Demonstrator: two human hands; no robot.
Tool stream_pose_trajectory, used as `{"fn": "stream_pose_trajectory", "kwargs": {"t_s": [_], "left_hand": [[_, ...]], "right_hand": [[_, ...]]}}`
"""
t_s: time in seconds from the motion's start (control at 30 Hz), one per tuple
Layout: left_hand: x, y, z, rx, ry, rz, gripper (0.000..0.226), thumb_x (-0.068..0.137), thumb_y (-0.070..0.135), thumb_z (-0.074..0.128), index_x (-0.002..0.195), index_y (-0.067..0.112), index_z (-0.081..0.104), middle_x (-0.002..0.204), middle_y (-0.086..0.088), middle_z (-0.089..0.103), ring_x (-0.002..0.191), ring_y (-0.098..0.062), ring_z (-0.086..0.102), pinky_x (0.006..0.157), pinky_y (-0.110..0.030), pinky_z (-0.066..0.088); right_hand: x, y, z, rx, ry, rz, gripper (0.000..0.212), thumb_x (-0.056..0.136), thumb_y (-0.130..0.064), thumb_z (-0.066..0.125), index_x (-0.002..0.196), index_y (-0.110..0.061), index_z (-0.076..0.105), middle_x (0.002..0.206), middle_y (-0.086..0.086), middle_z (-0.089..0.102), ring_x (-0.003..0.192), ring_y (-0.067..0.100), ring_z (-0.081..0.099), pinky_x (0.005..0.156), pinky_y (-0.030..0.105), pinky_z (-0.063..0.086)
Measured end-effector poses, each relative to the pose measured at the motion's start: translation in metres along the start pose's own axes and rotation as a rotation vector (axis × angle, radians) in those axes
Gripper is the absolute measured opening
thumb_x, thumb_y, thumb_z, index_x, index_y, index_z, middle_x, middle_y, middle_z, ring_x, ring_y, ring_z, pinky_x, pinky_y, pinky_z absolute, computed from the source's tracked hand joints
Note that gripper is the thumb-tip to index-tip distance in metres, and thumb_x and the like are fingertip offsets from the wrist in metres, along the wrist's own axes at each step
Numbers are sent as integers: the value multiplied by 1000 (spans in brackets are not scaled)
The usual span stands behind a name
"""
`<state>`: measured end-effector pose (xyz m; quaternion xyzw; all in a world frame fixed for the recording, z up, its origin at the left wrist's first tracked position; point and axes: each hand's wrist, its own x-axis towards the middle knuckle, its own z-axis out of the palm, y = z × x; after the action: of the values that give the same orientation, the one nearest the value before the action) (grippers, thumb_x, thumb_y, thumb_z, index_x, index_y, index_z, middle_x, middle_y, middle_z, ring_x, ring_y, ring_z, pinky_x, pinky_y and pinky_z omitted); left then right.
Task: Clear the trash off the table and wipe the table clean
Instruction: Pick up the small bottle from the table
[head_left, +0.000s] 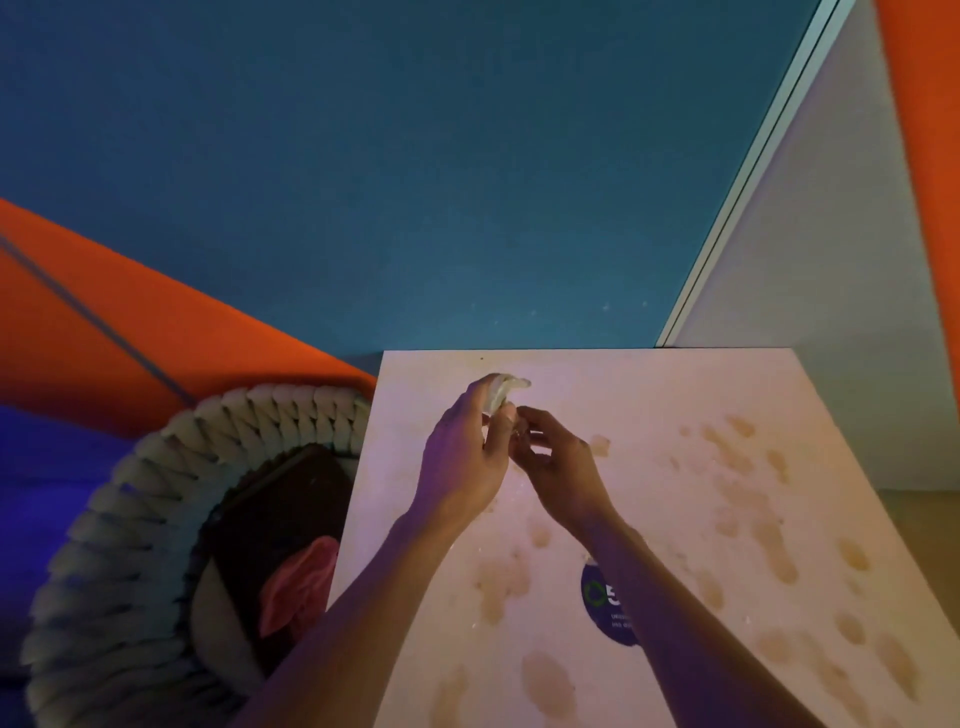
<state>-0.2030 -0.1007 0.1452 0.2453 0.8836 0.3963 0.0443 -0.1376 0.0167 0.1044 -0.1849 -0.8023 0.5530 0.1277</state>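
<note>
Teal carpet and orange upholstery lie beyond the pale square table (649, 415), whose top is blotched with brown stains (769, 519); near its far edge the left hand (462, 457) grips a crumpled whitish scrap of trash (501, 391) in curled fingers; the right hand (558, 462) touches it, fingertips pinching something small; beside the left edge sits a braided cream basket (119, 545) holding a pink cloth (301, 582).
</note>
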Motion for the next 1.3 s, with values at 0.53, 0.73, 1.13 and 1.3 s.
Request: {"fn": "stream_pose_trajectory", "kwargs": {"t_s": [0.53,0.73,1.13,1.3], "left_hand": [[-241,9,-67,-66,203,-72,33,102,35,52,135,35,49,125,15,61,110,-1,60,85,-29,58],[-331,-12,-83,-62,330,-191,34,100,25,53,131,38,49,126,17,56,108,-9,61,86,-40,56],[-513,-104,-122,19,559,-625,37,96,42,55,132,32,57,129,8,60,109,-12,63,91,-36,53],[-576,-154,-144,-6,641,-758,37,96,38,62,130,27,57,124,3,66,106,-17,65,90,-34,51]], "right_hand": [[-197,-37,30,60,-298,-141,30,90,-19,71,117,-28,63,114,-5,65,99,6,66,81,26,58],[-258,-40,70,50,-534,-114,32,88,-15,73,119,-19,65,110,-2,70,97,10,69,78,21,57],[-374,-34,219,-63,-980,-185,29,88,-13,72,115,-21,67,112,-1,70,98,14,68,85,36,59],[-419,-27,300,-143,-1131,-191,31,88,-30,70,118,-19,70,112,1,71,97,15,70,87,45,58]]}}
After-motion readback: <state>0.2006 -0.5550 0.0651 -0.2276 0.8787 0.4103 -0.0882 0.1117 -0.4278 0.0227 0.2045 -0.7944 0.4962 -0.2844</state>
